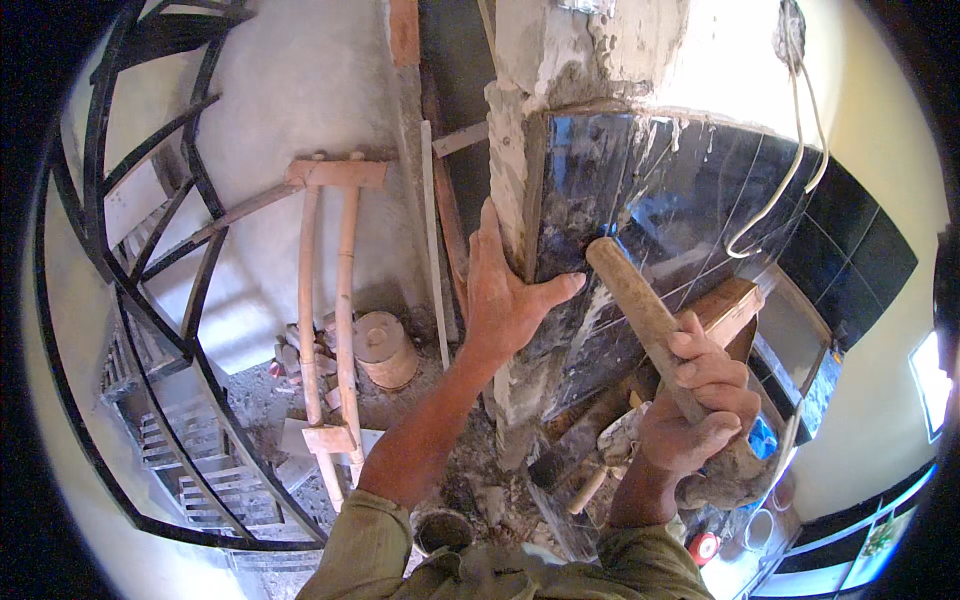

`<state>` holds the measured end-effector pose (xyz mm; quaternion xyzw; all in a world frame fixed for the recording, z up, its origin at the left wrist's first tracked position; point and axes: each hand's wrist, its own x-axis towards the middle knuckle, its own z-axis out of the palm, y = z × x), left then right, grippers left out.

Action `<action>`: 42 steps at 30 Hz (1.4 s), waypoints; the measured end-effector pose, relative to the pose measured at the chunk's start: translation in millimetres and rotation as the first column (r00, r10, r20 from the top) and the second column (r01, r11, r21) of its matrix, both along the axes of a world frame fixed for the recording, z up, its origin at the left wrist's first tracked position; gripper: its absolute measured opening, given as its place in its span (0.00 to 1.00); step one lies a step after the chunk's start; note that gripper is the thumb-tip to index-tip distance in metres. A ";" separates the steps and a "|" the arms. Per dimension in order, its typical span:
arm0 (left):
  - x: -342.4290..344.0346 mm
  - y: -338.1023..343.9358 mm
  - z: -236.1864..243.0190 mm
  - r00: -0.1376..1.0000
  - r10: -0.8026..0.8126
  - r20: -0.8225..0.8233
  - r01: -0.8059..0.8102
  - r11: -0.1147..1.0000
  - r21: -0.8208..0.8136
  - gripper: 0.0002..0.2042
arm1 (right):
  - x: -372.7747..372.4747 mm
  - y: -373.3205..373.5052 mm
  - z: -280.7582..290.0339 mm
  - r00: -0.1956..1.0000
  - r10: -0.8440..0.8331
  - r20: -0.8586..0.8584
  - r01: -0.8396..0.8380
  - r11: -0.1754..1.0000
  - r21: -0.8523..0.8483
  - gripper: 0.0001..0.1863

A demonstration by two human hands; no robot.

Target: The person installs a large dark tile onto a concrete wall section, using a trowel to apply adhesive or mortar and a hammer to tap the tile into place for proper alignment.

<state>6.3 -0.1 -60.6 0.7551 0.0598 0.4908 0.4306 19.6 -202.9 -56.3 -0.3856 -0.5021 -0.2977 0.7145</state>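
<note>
My right hand (705, 395) is wrapped round the lower part of a thick, round wooden stick (640, 300). The stick slants up and left, its blunt upper end at the glossy black tiles (690, 190) on the wall; whether it touches them I cannot tell. My left hand (500, 300) lies spread against the corner of the rough plastered pillar (510, 180). Its thumb stretches over the dark tile face, and the other fingers point up along the pillar's side. Nothing shows in its grasp. The tile surface bears pale cement smears.
Left of the pillar stand a bamboo ladder (347, 260) and a dusty bucket (385, 350). A black metal frame (110, 270) curves along the far left. Loose wires (790, 190) hang before the tiles. A wooden beam (728, 308) lies behind my right hand, and rubble covers the floor below.
</note>
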 end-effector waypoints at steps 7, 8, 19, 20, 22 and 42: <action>-8.8 8.6 -25.3 0.995 -0.084 -0.048 0.082 0.996 -0.039 0.61 | -7.2 -4.4 -16.3 0.997 0.002 -0.074 0.008 0.990 0.138 0.21; -10.3 7.1 -31.8 0.993 -0.095 -0.069 0.093 0.995 -0.039 0.62 | -6.9 -6.9 -19.3 0.998 0.017 -0.068 -0.009 0.993 0.116 0.21; 1.4 5.6 -67.5 0.990 -0.141 0.014 0.141 0.984 -0.109 0.57 | -8.4 -4.1 -29.1 0.998 0.062 -0.006 -0.062 0.998 0.017 0.22; 0.8 5.5 -68.6 0.990 -0.140 0.011 0.141 0.984 -0.111 0.57 | -7.8 -2.9 -29.9 0.994 0.103 0.030 -0.104 0.994 0.026 0.22; 0.8 5.0 -69.5 0.991 -0.134 0.004 0.134 0.985 -0.107 0.57 | -14.4 2.0 -29.0 0.992 -0.052 -0.119 0.041 0.994 -0.098 0.22; 1.5 10.6 -73.8 0.993 -0.115 0.026 0.116 0.993 -0.026 0.61 | -16.0 -3.4 -36.1 0.994 -0.031 -0.109 0.037 0.998 0.053 0.21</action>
